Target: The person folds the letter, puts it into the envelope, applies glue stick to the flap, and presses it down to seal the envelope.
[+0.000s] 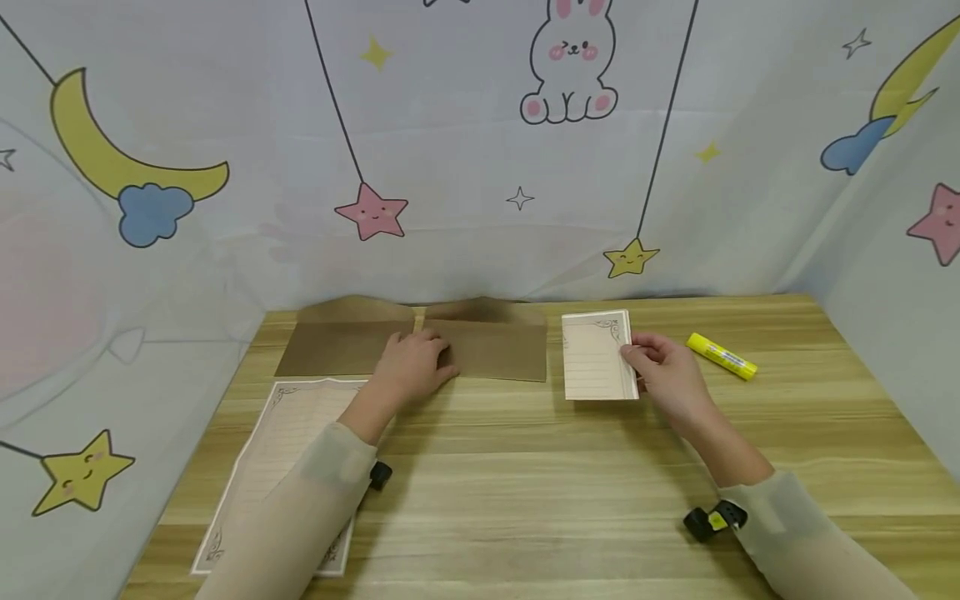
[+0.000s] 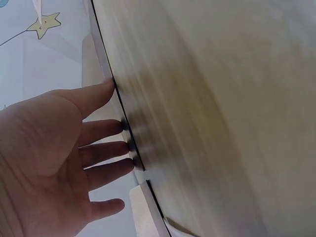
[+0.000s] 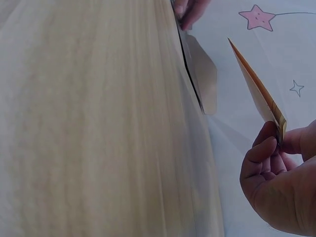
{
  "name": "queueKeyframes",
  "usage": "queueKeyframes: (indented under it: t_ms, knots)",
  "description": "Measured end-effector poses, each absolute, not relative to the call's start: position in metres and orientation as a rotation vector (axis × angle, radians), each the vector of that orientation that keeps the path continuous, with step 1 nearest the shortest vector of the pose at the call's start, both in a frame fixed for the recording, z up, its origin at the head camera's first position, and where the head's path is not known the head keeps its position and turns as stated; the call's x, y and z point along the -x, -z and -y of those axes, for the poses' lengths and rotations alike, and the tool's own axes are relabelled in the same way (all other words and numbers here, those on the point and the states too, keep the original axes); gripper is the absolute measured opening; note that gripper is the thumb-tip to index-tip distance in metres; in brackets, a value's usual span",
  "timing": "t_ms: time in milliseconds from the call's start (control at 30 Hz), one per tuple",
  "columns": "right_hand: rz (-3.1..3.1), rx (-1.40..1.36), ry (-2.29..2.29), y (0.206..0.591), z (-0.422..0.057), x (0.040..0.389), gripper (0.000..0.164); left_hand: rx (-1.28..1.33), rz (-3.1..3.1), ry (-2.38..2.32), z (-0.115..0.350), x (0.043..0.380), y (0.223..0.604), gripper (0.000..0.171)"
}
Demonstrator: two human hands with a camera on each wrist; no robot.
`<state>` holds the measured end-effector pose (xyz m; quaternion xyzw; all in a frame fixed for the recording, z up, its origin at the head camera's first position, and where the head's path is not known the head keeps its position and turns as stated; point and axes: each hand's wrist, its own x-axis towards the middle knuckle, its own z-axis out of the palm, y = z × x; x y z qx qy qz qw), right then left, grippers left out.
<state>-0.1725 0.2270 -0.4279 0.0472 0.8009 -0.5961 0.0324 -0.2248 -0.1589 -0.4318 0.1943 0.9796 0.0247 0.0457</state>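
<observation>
A folded sheet of cream lined paper (image 1: 596,362) is pinched at its right edge by the fingers of the right hand (image 1: 667,375) and held above the wooden desk (image 1: 525,483), between 2 flat brown paper envelopes (image 1: 491,354) and a yellow cylindrical glue stick (image 1: 722,357). The envelope nearer the paper is touched by the left hand (image 1: 411,367), its fingers spread and gripping nothing. A cream lined sheet with a scrolled border (image 1: 296,425) is partly covered by the left forearm. Envelope filling seems to be in hand; apparently, the envelope must be opened and the folded paper aligned with it
</observation>
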Motion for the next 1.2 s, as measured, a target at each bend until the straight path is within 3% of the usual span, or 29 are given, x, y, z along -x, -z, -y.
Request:
queueKeyframes:
  t_ms: [833, 1000, 1100, 1200]
  knots:
    - [-2.433, -0.141, 1.867, 0.425, -0.223, 0.175, 0.043, -0.898, -2.726, -0.292, 0.164, 0.169, 0.417, 0.049]
    - [-2.421, -0.121, 1.89, 0.426, -0.22, 0.175, 0.041, -0.84, -2.802, -0.363, 0.163, 0.167, 0.418, 0.047]
    - [-2.407, -0.122, 1.899, 0.426, -0.218, 0.175, 0.042, -0.693, -2.9, -0.422, 0.162, 0.167, 0.419, 0.054]
    - [-2.396, -0.128, 1.903, 0.426, -0.218, 0.175, 0.042, -0.523, -2.966, -0.405, 0.159, 0.165, 0.421, 0.074]
